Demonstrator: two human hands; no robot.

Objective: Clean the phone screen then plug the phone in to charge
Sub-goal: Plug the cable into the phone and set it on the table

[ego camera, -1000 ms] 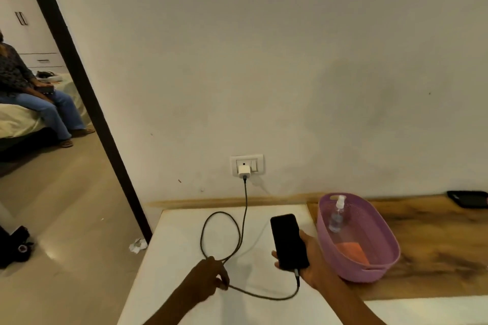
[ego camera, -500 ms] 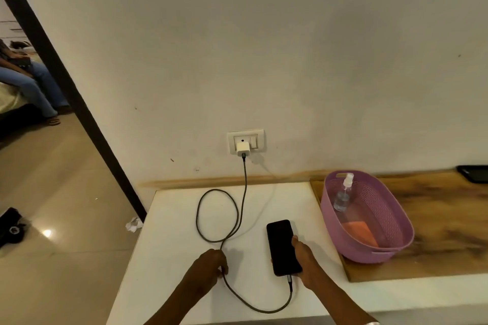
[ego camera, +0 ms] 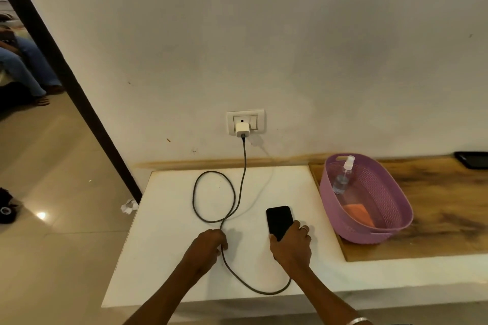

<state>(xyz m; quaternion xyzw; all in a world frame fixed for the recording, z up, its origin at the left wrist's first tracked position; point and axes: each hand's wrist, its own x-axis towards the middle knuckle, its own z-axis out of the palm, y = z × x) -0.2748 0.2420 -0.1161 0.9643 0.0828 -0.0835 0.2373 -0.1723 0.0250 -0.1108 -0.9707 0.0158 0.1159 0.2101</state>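
Lying flat on the white table [ego camera: 169,258] now rather than lifted as a second ago, the phone [ego camera: 279,221] has its near end gripped by the right hand [ego camera: 291,244], while the left hand [ego camera: 210,244] curls round the cable [ego camera: 237,192] running to the charger [ego camera: 242,129] in the wall socket [ego camera: 257,120]. The cable's end is hidden under the right hand, so charging seems all but done. The purple basket [ego camera: 396,200] holds a spray bottle [ego camera: 343,178] and an orange cloth [ego camera: 360,215].

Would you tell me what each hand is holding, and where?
Right hand holds the phone at its near end. Left hand holds the charging cable partway along.
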